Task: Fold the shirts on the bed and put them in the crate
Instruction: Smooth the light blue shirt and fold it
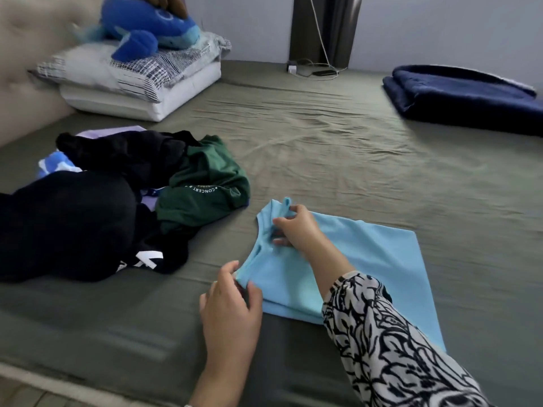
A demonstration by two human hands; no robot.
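A heap of unfolded clothes (97, 201) is seen at the far left of the olive-green bed (338, 148), well to the left of the light blue shirt (361, 259); black garments are piled with a dark green shirt (202, 183) bearing white lettering, and scraps of lilac and blue-and-white cloth are glimpsed beneath. Behind the heap, stacked pillows (132, 80) are topped by a blue plush toy (147, 27).

Nearer the camera, the light blue shirt is laid flat near the front edge of the bed, partly folded, its neckline turned toward the heap. Its near-left corner is pinched between thumb and fingers of the left hand (232, 301). At the collar, a fold of the fabric is gripped by the right hand (296, 227), fingers closed on the cloth; a black-and-white patterned sleeve (390, 342) is worn on that arm and part of the shirt is covered by it.

Far behind the shirt, a charger and cable (311, 70) are seen by the wall. To the far right, a folded navy blanket (464, 98) is set on the bed, well apart from the shirt.
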